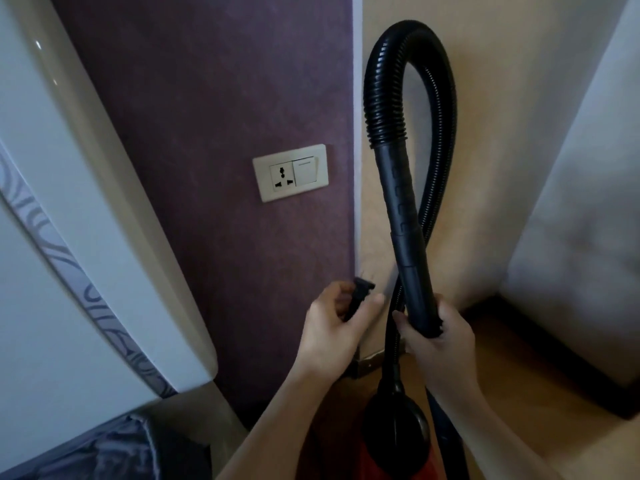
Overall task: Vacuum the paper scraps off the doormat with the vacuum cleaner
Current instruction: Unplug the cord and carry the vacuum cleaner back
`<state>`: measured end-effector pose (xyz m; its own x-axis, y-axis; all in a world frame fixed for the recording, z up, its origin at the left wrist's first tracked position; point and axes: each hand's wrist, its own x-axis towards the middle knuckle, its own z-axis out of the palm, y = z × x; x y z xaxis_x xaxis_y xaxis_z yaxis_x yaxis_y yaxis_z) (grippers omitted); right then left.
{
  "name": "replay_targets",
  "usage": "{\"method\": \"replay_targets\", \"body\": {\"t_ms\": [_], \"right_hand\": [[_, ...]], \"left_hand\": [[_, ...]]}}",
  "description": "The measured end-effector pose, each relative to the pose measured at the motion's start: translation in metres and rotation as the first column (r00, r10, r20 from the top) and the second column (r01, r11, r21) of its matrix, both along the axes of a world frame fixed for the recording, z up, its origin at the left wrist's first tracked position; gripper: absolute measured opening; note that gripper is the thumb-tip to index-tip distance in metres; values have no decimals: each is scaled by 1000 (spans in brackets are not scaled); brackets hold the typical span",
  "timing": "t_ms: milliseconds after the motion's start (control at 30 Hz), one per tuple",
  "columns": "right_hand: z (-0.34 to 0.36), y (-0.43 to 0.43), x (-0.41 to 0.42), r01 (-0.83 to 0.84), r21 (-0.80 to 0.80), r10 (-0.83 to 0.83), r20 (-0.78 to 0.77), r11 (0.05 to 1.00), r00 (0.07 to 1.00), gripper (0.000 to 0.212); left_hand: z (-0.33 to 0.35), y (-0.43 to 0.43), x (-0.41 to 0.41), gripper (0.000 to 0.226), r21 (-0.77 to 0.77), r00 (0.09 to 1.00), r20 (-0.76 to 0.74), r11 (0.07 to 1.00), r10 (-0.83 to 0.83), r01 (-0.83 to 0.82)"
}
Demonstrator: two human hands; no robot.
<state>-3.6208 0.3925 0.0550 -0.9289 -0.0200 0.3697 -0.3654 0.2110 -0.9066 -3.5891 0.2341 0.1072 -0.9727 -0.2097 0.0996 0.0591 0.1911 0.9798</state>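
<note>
Two hands busy: left hand (334,318) pinching plug (360,297) below wall socket (283,177); right hand (438,336) gripping hose tube (403,216) above vacuum cleaner (394,431); doormat unseen; risks misaligned pins, hose snagging.

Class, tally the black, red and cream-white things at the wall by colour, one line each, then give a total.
Black: 2, the plug in the left hand and the hose in the right hand.
Red: 1, the vacuum body.
Cream-white: 1, the wall socket plate.
Total: 4
</note>
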Motion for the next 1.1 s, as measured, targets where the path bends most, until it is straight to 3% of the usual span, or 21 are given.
{"method": "replay_targets", "body": {"t_ms": [100,300,433,533,800,967,1100], "right_hand": [[1,0,8,-13,-13,13,-9,1000,1000,16],[3,5,22,-37,-51,39,38,998,999,17],[-6,30,27,-167,-56,172,100,984,980,27],[-20,53,39,-249,-65,257,166,966,952,17],[-31,75,43,-178,-52,184,170,983,968,18],[-36,85,31,-80,-15,81,117,997,990,17],[-42,90,17,-55,7,53,144,998,988,14]], "left_hand": [[22,19,-9,38,56,998,-63,998,-15,18],[34,52,-7,26,221,998,-69,975,-2,17],[35,61,-5,31,236,997,-81,971,-20,39],[35,69,-3,30,226,997,-70,973,-38,53],[7,82,2,37,154,998,-58,987,-39,47],[-49,72,11,11,-62,988,145,997,60,-52],[-123,65,12,18,-261,894,425,965,139,-26]]}}
